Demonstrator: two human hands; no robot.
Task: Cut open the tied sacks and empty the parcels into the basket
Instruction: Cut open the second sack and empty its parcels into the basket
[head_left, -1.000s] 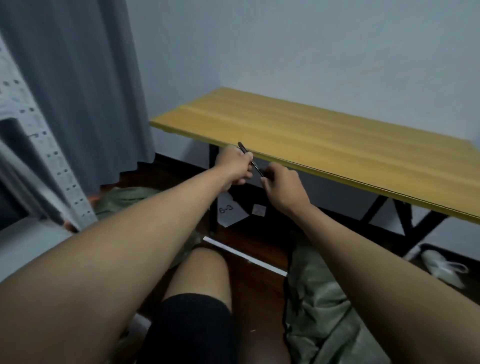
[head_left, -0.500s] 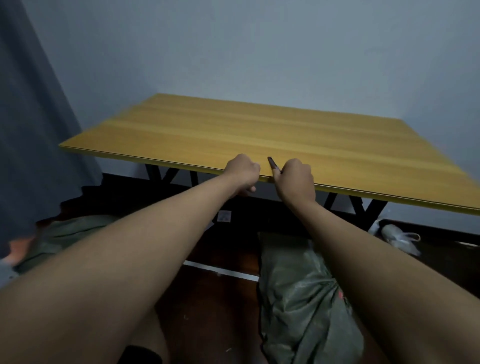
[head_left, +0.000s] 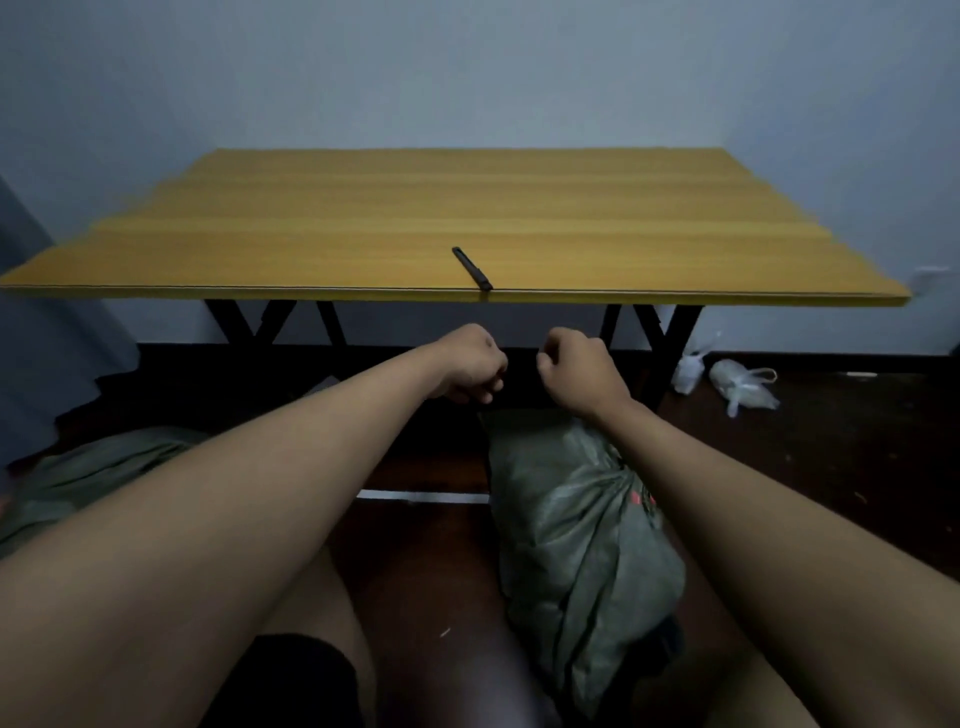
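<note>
The surface (head_left: 519, 208), a yellow wood-grain top on black legs, fills the middle of my view and stands against the pale wall. On the floor under its near edge lies the tied sack (head_left: 576, 525), grey-green, its neck gathered into a knot just below my right forearm, with some red marking beside the knot. A second patch of the same green fabric (head_left: 98, 467) lies on the floor at the left; I cannot tell if it is another sack or an emptied one. Two small white plastic bags (head_left: 737, 382) sit on the floor near the surface's right legs. No basket shows from here.

My left hand (head_left: 470, 369) and my right hand (head_left: 579, 366) hang side by side, apart, just below the surface's near edge. Both have the fingers curled in, and I see nothing in either.

Smallest is the black cutter (head_left: 471, 268), lying at a slant on the surface with one end right at the near edge, perhaps slightly over it.

My worry is that cutter. It sits so close to the edge that a knock to the surface, or a forearm brushing past as I reach for the sack, could send it down onto my bare legs. With no basket in view, a cut sack may also spill its parcels on the floor.
</note>
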